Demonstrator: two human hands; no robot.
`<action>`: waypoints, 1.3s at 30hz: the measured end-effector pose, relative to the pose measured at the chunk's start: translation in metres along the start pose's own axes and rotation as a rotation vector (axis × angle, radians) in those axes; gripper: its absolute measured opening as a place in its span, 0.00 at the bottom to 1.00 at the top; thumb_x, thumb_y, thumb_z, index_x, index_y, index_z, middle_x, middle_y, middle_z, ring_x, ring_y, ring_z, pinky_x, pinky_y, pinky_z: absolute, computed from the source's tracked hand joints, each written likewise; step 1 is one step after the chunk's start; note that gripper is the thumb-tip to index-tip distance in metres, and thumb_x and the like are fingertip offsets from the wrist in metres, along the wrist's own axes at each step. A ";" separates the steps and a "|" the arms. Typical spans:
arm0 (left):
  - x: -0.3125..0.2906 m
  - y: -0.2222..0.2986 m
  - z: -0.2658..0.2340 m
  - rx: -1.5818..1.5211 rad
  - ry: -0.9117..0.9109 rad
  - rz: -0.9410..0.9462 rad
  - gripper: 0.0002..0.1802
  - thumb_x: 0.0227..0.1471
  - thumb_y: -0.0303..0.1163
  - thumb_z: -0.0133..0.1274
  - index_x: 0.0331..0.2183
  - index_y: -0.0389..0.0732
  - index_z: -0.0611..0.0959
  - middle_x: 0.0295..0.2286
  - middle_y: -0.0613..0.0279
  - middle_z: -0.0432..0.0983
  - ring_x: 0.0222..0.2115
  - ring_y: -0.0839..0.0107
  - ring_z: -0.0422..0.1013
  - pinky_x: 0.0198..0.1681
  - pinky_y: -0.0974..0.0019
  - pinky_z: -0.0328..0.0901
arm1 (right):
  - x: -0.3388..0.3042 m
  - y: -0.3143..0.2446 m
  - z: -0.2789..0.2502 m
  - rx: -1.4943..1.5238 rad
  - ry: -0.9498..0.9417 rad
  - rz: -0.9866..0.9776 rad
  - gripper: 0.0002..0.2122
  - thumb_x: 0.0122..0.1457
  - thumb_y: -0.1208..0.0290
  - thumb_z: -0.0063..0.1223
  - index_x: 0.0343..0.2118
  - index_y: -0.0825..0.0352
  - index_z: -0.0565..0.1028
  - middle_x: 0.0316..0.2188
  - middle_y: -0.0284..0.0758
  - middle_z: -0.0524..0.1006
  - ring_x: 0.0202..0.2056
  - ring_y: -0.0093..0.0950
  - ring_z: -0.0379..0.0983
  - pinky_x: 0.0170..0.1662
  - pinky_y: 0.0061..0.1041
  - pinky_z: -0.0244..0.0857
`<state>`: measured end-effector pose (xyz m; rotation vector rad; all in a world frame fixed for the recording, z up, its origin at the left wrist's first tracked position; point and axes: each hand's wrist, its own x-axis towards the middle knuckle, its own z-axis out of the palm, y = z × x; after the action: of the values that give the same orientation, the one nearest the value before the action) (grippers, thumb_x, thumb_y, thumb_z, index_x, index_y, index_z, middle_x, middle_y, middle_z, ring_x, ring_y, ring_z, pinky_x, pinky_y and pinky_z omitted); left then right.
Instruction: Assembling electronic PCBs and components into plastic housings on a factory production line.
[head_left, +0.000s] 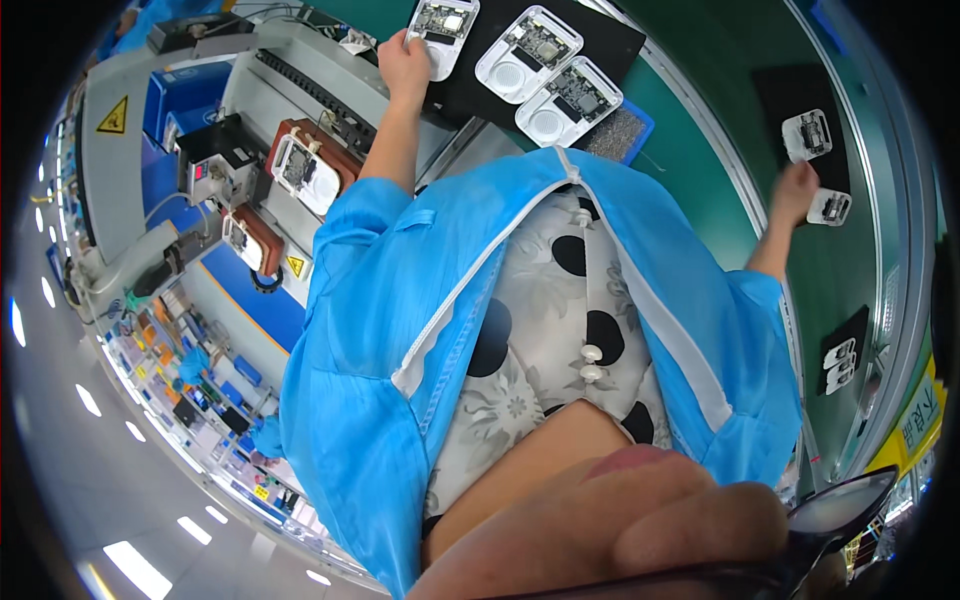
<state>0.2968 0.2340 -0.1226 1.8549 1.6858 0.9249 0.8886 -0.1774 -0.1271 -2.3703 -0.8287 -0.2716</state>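
My left hand is closed on the lower left edge of a white plastic housing that has a circuit board inside. Two similar open housings, one slightly farther left and the other nearer, lie touching on a black mat, each showing a board and a round speaker grille. Far out to the right, my right hand is smeared by motion. Its fingers reach the lower edge of a small-looking white housing, and another housing lies beside the hand. Whether it grips either one is unclear.
A brown fixture and a second one at left carry white housings beside a machine. A blue-rimmed tray lies by the mat. More housings rest on the green belt at right, near a yellow bin.
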 end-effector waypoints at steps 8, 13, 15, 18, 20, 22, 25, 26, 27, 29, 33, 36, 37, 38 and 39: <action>-0.049 0.056 -0.039 0.390 0.149 0.567 0.18 0.44 0.37 0.56 0.37 0.39 0.87 0.37 0.51 0.81 0.43 0.50 0.74 0.46 0.47 0.67 | -0.102 -0.295 0.073 0.241 -0.833 -0.214 0.15 0.61 0.58 0.61 0.42 0.64 0.81 0.33 0.40 0.82 0.35 0.31 0.79 0.40 0.30 0.72; -0.095 0.103 -0.040 -0.016 -0.180 0.623 0.25 0.37 0.36 0.68 0.41 0.40 0.85 0.41 0.51 0.80 0.43 0.51 0.76 0.47 0.52 0.71 | -0.083 -0.272 0.104 0.314 -0.955 -0.363 0.11 0.62 0.62 0.57 0.38 0.65 0.79 0.26 0.37 0.80 0.29 0.29 0.77 0.35 0.31 0.69; -0.108 0.119 -0.047 0.035 -0.301 0.524 0.34 0.38 0.43 0.70 0.48 0.39 0.81 0.43 0.48 0.79 0.45 0.51 0.76 0.49 0.52 0.70 | -0.073 -0.308 0.072 0.323 -0.926 -0.498 0.10 0.64 0.62 0.57 0.36 0.65 0.79 0.23 0.36 0.78 0.26 0.26 0.74 0.33 0.28 0.68; -0.127 0.114 -0.042 -0.223 -0.292 0.308 0.38 0.44 0.49 0.68 0.53 0.38 0.78 0.45 0.46 0.79 0.44 0.51 0.77 0.47 0.52 0.71 | -0.075 -0.385 0.016 0.393 -0.991 -0.583 0.08 0.64 0.67 0.57 0.36 0.67 0.79 0.21 0.33 0.76 0.25 0.20 0.70 0.32 0.23 0.66; -0.120 0.112 -0.060 -0.472 -0.655 0.088 0.31 0.50 0.46 0.65 0.50 0.37 0.80 0.42 0.47 0.81 0.41 0.55 0.78 0.44 0.56 0.72 | -0.087 -0.426 -0.003 0.440 -0.996 -0.622 0.07 0.65 0.69 0.57 0.37 0.68 0.79 0.22 0.32 0.77 0.26 0.18 0.70 0.32 0.21 0.66; -0.128 0.108 -0.078 -0.640 -0.639 0.000 0.19 0.53 0.40 0.61 0.41 0.35 0.84 0.31 0.53 0.83 0.33 0.70 0.77 0.37 0.62 0.71 | -0.095 -0.449 0.001 0.481 -0.998 -0.664 0.06 0.65 0.72 0.57 0.37 0.69 0.79 0.24 0.30 0.78 0.27 0.17 0.70 0.32 0.19 0.66; -0.133 0.102 -0.123 -0.601 -0.416 -0.025 0.15 0.55 0.36 0.60 0.39 0.36 0.83 0.29 0.56 0.82 0.31 0.75 0.75 0.35 0.64 0.69 | -0.119 -0.474 0.014 0.900 -1.299 -0.449 0.10 0.67 0.76 0.55 0.49 0.71 0.75 0.40 0.31 0.78 0.39 0.17 0.72 0.42 0.17 0.65; -0.137 0.090 -0.134 -0.609 -0.345 -0.049 0.13 0.55 0.36 0.59 0.38 0.36 0.83 0.28 0.57 0.81 0.31 0.76 0.74 0.35 0.65 0.69 | -0.127 -0.486 0.016 0.889 -1.418 -0.482 0.15 0.67 0.77 0.54 0.55 0.71 0.71 0.44 0.33 0.77 0.44 0.18 0.73 0.47 0.18 0.66; -0.141 0.081 -0.148 -0.701 -0.296 -0.073 0.12 0.57 0.34 0.58 0.39 0.36 0.83 0.30 0.60 0.81 0.32 0.77 0.73 0.36 0.67 0.69 | -0.138 -0.497 0.019 0.907 -1.463 -0.495 0.16 0.67 0.77 0.53 0.56 0.72 0.70 0.44 0.33 0.78 0.44 0.18 0.73 0.48 0.18 0.66; -0.155 0.058 -0.176 -0.743 -0.247 -0.082 0.12 0.57 0.33 0.57 0.40 0.37 0.83 0.31 0.61 0.81 0.33 0.78 0.73 0.38 0.67 0.69 | -0.163 -0.525 0.020 1.005 -1.575 -0.484 0.18 0.67 0.78 0.51 0.59 0.71 0.68 0.46 0.34 0.78 0.45 0.18 0.73 0.49 0.17 0.66; -0.185 0.022 -0.226 -0.860 -0.143 -0.148 0.12 0.58 0.32 0.56 0.43 0.38 0.82 0.33 0.66 0.80 0.36 0.79 0.72 0.41 0.67 0.68 | -0.203 -0.572 0.030 0.968 -1.759 -0.598 0.19 0.66 0.80 0.50 0.60 0.70 0.70 0.46 0.32 0.78 0.44 0.17 0.73 0.49 0.17 0.65; -0.200 -0.021 -0.251 -0.882 -0.019 -0.109 0.11 0.60 0.31 0.55 0.43 0.37 0.82 0.33 0.67 0.79 0.36 0.80 0.71 0.41 0.67 0.68 | -0.267 -0.611 0.028 0.935 -1.501 -0.724 0.15 0.67 0.77 0.50 0.56 0.69 0.73 0.38 0.28 0.77 0.36 0.13 0.70 0.39 0.14 0.63; -0.211 -0.037 -0.266 -0.840 -0.021 -0.166 0.10 0.60 0.31 0.54 0.43 0.37 0.81 0.33 0.66 0.80 0.36 0.80 0.72 0.41 0.67 0.68 | -0.284 -0.624 0.023 0.885 -1.411 -0.799 0.14 0.67 0.76 0.50 0.55 0.69 0.74 0.36 0.28 0.77 0.34 0.13 0.68 0.37 0.14 0.62; -0.228 -0.050 -0.291 -0.796 -0.007 -0.229 0.10 0.61 0.31 0.53 0.42 0.37 0.81 0.33 0.64 0.80 0.36 0.79 0.73 0.41 0.67 0.69 | -0.301 -0.641 0.014 0.836 -1.331 -0.884 0.13 0.68 0.75 0.49 0.54 0.68 0.75 0.35 0.27 0.77 0.32 0.13 0.67 0.35 0.14 0.61; -0.245 -0.067 -0.305 -0.592 0.197 -0.122 0.10 0.61 0.31 0.53 0.42 0.38 0.81 0.31 0.62 0.80 0.33 0.75 0.74 0.39 0.66 0.69 | -0.312 -0.655 0.003 0.814 -1.252 -0.888 0.13 0.69 0.74 0.47 0.53 0.69 0.75 0.34 0.28 0.77 0.32 0.13 0.66 0.35 0.14 0.61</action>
<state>0.0208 -0.0284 -0.0103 1.2884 1.4006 1.4047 0.2368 0.0759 0.0669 -1.0695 -1.9987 1.1109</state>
